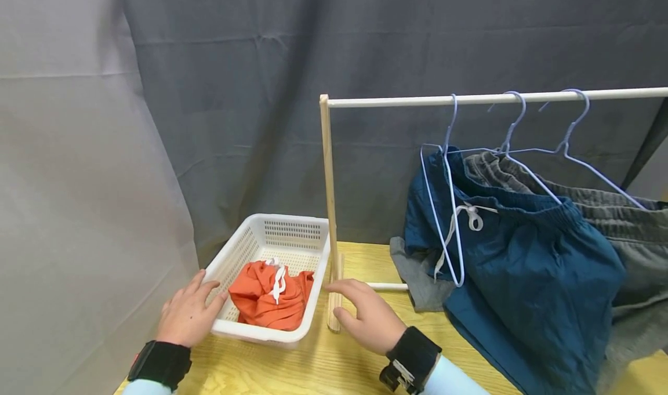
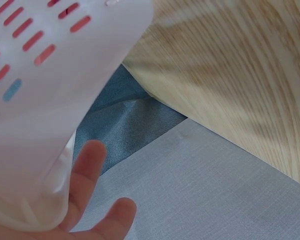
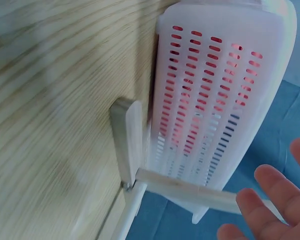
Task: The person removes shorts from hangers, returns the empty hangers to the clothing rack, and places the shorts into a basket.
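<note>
A white plastic basket [image 1: 250, 238] stands on the table, with orange-red drawstring shorts [image 1: 276, 296] bunched up inside and a white cord on top. My left hand [image 1: 190, 311] is at the basket's left rim, its fingers spread and fairly straight. The left wrist view shows two fingertips [image 2: 92, 152] beside the slotted basket wall [image 2: 90, 60]. On the other side, my right hand [image 1: 370, 316] is held out toward the rack's wooden post [image 1: 330, 198], apart from the basket. In the right wrist view its fingers [image 3: 275, 187] are spread and hold nothing.
A white rail [image 1: 386, 102] runs right from the post. Blue shorts [image 1: 532, 267] and grey shorts [image 1: 631, 232] hang there on lilac wire hangers [image 1: 514, 128]. Grey cloth [image 1: 235, 93] covers the back, and a paler sheet [image 1: 78, 209] the left.
</note>
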